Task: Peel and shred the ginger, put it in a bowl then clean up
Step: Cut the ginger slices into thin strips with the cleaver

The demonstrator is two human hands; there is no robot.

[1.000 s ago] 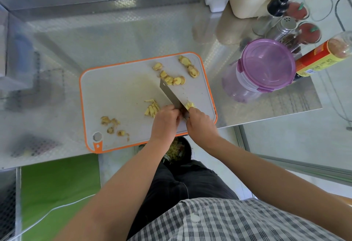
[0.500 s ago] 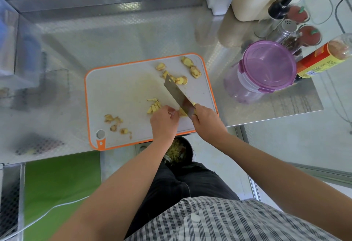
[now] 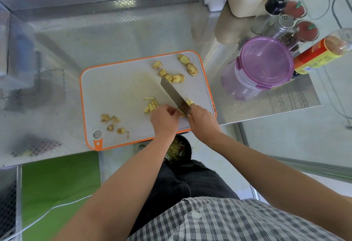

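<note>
Head view, centre frame: the right hand (image 3: 202, 119) grips a flat steel cleaver (image 3: 174, 94) while the left hand (image 3: 164, 119) pinches a pale ginger piece (image 3: 182, 115) with curled fingers beside the blade on the speckled grey, orange-rimmed cutting board (image 3: 118, 88), with knobbly round slices (image 3: 176, 77) toward its upper right.

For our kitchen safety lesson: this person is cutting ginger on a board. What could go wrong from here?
1. The left hand holds a small ginger piece right beside the cleaver that the right hand grips; a slip could cut that hand.
2. The cutting board lies at the near edge of the counter; chopping pressure might shift it off.
</note>
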